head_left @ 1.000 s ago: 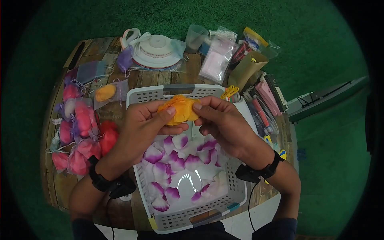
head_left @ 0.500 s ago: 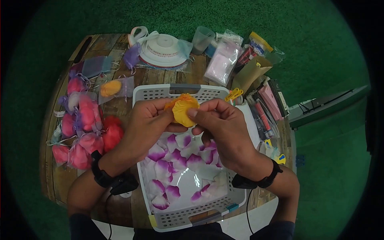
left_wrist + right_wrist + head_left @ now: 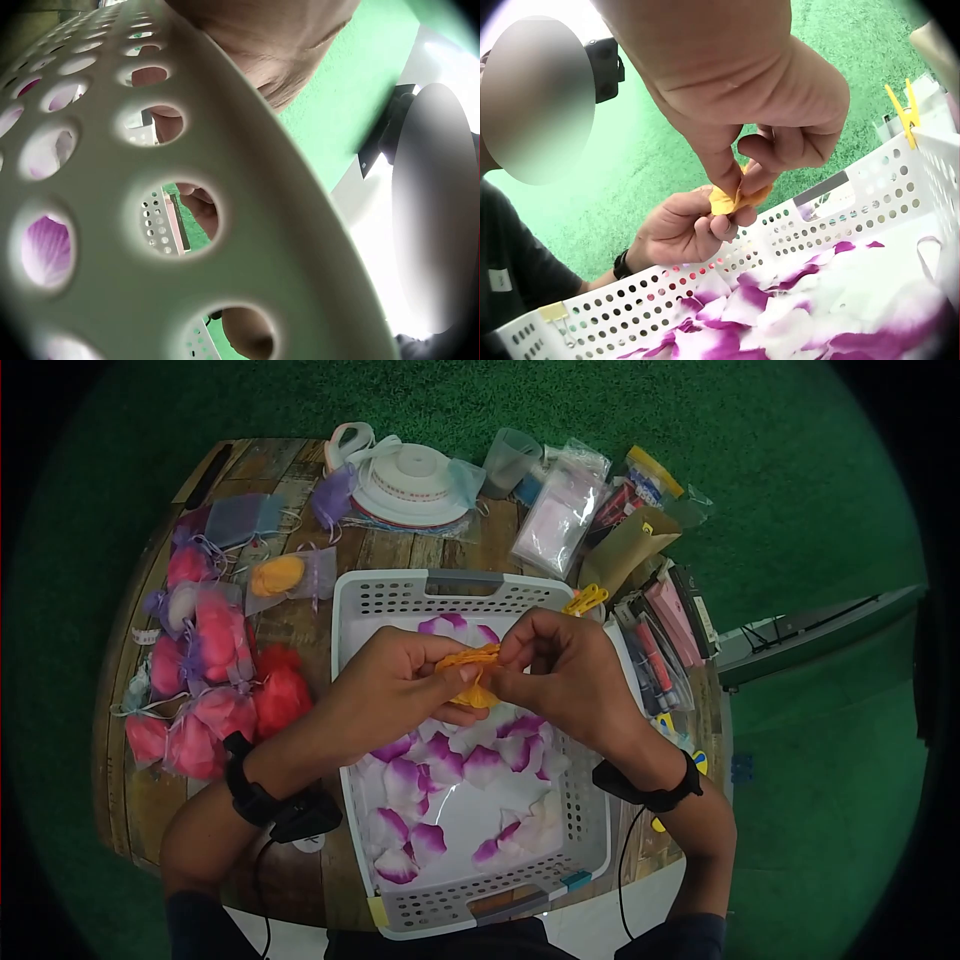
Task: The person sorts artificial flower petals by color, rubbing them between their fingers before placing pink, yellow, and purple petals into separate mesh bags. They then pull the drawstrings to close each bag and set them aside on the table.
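In the head view a small stack of yellow-orange petals (image 3: pixel 470 678) is held above the white basket (image 3: pixel 390 925). The left hand (image 3: pixel 385 685) grips its left side, thumb on top. The right hand (image 3: pixel 570 675) pinches its right edge between thumb and fingers. The right wrist view shows the right fingertips on the folded yellow petals (image 3: pixel 731 201), with the left hand (image 3: pixel 682 229) holding them from below. White and purple petals (image 3: pixel 440 760) lie spread in the basket. Basket holes fill most of the left wrist view, hiding much of the left hand.
Mesh bags of pink petals (image 3: pixel 220 640) and a bag with an orange bundle (image 3: pixel 277 575) lie left. Behind the basket are a ribbon roll (image 3: pixel 415 485), a clear cup (image 3: pixel 510 463) and plastic packs (image 3: pixel 562 510). Yellow clips (image 3: pixel 586 599) sit at the basket's far right corner.
The yellow petals have moved down and slightly right, and now lie flatter between both hands. The right fingers have shifted to pinch their upper right edge.
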Demonstrator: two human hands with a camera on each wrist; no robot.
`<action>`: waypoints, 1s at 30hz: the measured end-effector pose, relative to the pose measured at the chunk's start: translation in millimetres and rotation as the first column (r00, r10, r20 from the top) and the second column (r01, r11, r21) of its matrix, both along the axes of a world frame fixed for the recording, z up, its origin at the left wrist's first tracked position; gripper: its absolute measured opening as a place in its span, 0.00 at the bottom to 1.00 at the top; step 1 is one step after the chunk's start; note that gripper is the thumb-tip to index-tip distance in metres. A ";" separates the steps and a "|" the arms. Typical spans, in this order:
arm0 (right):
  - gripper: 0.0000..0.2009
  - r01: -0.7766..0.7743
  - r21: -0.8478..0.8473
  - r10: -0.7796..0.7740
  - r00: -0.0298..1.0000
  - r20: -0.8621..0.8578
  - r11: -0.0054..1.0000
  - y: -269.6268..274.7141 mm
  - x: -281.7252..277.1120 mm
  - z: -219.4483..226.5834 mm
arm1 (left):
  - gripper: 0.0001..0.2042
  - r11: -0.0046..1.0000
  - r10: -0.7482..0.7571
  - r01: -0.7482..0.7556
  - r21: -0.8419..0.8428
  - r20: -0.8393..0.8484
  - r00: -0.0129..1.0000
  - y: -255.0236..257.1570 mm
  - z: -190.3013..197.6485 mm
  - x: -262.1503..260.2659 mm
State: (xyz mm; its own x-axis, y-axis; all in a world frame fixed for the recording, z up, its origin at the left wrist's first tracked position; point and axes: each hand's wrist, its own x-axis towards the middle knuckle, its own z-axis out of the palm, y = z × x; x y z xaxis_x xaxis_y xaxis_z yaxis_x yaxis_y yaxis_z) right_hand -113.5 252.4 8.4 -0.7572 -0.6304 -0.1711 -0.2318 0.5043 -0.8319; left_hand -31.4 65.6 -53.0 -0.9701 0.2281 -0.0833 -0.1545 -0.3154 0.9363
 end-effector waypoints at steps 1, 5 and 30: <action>0.09 0.004 -0.002 -0.004 1.000 0.001 1.000 0.3 0.7 0.8 | 0.17 1.000 -0.024 0.024 -0.016 -0.014 1.000 0.7 -1.6 -0.2; 0.13 0.018 0.077 0.002 0.966 -0.260 0.997 1.2 1.9 -2.2 | 0.20 0.998 -0.062 0.061 -0.035 -0.028 0.998 2.8 0.0 0.3; 0.12 0.079 -0.161 -0.090 0.994 -0.061 0.984 -7.1 7.7 -7.0 | 0.17 0.985 0.109 -0.095 0.142 -0.090 0.990 2.7 6.3 0.7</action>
